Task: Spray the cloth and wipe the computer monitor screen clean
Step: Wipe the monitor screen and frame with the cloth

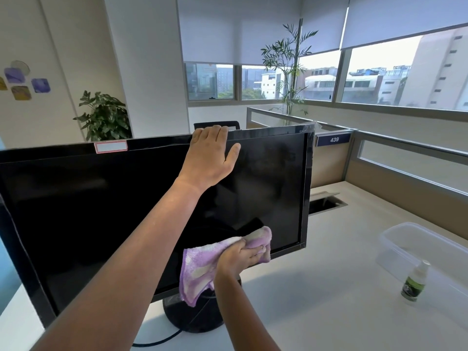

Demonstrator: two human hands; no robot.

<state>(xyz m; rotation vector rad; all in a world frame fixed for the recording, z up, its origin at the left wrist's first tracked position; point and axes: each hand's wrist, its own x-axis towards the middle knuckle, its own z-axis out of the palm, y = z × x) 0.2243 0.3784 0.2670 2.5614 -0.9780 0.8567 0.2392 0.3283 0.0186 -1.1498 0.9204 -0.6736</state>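
A black computer monitor (88, 219) stands on the white desk, its dark screen facing me. My left hand (211, 154) grips the monitor's top edge, fingers curled over the back. My right hand (240, 254) is shut on a purple and white cloth (200, 267) and presses it against the lower right part of the screen, near the bottom bezel. Part of the cloth hangs down over the monitor's round black base (190, 317). A small spray bottle (415, 282) with a green label and white cap stands upright on the desk to the right, apart from both hands.
A clear plastic container (395, 239) sits on the desk (329, 274) behind the bottle. A cable slot (325, 202) opens in the desk behind the monitor. Partition walls (379, 160) bound the desk at the back and right. A black cable (157, 340) runs from the base.
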